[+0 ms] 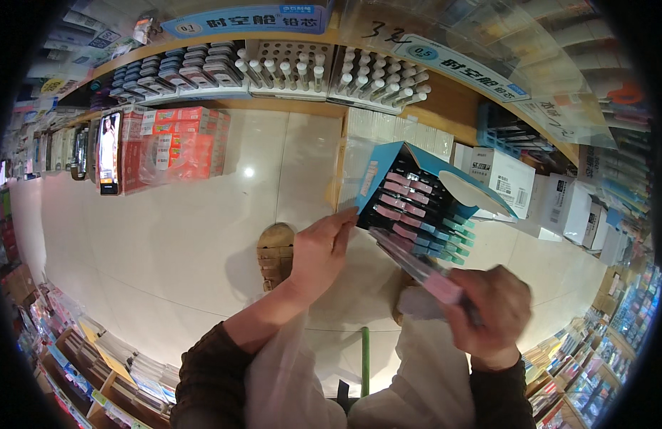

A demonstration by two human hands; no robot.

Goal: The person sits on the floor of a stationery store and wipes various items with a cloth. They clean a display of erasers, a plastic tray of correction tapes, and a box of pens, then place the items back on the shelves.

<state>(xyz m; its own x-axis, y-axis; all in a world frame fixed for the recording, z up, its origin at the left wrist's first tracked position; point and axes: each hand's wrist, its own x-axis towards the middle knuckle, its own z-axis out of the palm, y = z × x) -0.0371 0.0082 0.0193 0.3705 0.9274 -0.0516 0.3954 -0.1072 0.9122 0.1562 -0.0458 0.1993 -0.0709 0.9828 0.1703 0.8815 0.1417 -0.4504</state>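
My left hand point(324, 249) pinches the lower left corner of a blue cardboard display box point(381, 161), tilted toward me with its cut-out lid raised. Rows of slim packaged items with pink, blue and green ends point(403, 204) fill the box; their exact kind is unclear. In my right hand point(489, 311) are one or more narrow clear-and-pink items point(438, 284), slightly blurred, held slantwise just below the box with their far end near its lower edge.
Shelves hold white-capped pens or tubes point(288, 69) and small blue and grey cases point(186, 67). White cartons point(502, 174) stand at right. Red boxes point(186, 139) and a lit phone point(110, 153) are at left. My shoe point(275, 254) rests on the tiled floor; a green bar point(365, 359) lies between my legs.
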